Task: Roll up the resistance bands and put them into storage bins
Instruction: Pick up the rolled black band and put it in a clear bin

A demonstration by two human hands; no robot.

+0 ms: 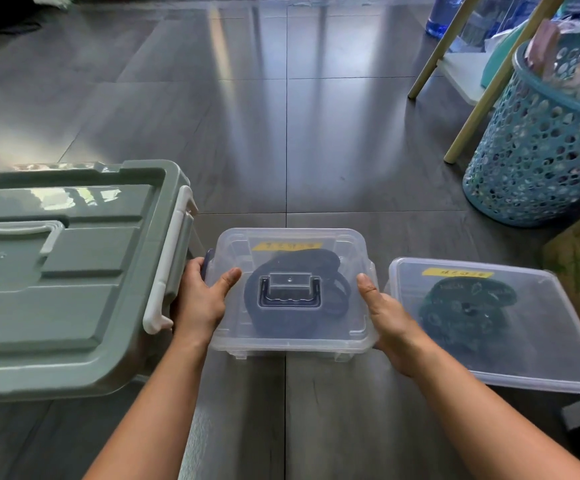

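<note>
Bin (292, 348), lid (233, 322) on, lies crosswise between the hands: left hand (201, 300) grips its left end, right hand (389, 318) its right end; rolled band (316, 260) inside.

A grey-green bin (74, 306), clear bin (292, 346), dark blue band (302, 261), teal basket (537, 161).

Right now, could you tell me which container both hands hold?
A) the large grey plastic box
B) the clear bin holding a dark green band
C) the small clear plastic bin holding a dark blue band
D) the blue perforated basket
C: the left hand and right hand grip opposite sides of the small clear plastic bin.
</note>
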